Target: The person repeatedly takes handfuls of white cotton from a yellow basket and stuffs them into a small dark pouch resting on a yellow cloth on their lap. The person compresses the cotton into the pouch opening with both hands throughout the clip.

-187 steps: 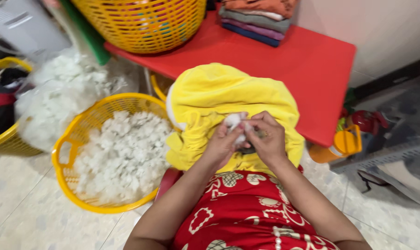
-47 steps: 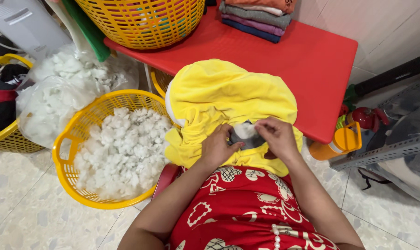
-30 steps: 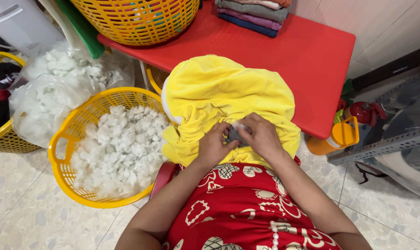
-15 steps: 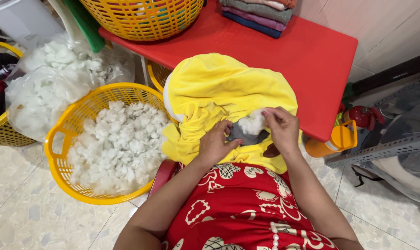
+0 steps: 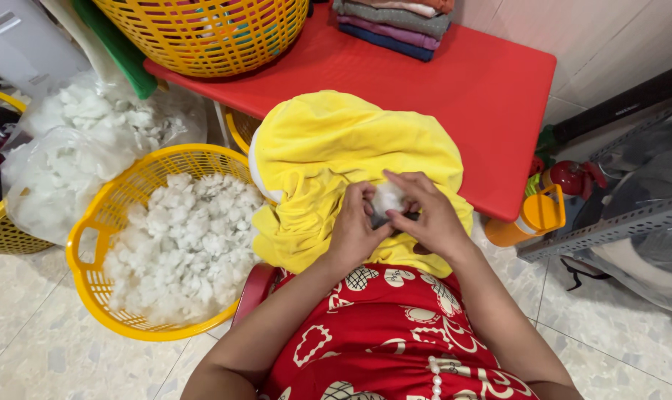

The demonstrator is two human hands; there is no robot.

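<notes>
A soft yellow plush piece [image 5: 336, 155] lies on my lap against the red table [image 5: 491, 111]. My left hand [image 5: 353, 233] and my right hand [image 5: 423, 215] meet on its near side. Between their fingertips sits a small tuft of white stuffing [image 5: 387, 198], pressed at a dark opening in the yellow fabric. Both hands pinch the fabric and the tuft together.
A yellow basket [image 5: 91, 274] of white stuffing stands at my left on the tiled floor. Behind it lies a clear bag of stuffing [image 5: 77, 141]. On the table are a large yellow basket [image 5: 202, 33] and folded cloths [image 5: 395, 22]. An orange bottle [image 5: 528, 218] is at the right.
The white tuft sat by my right fingers half a second ago; now both hands have closed in over it at the opening. The view has shifted slightly.
</notes>
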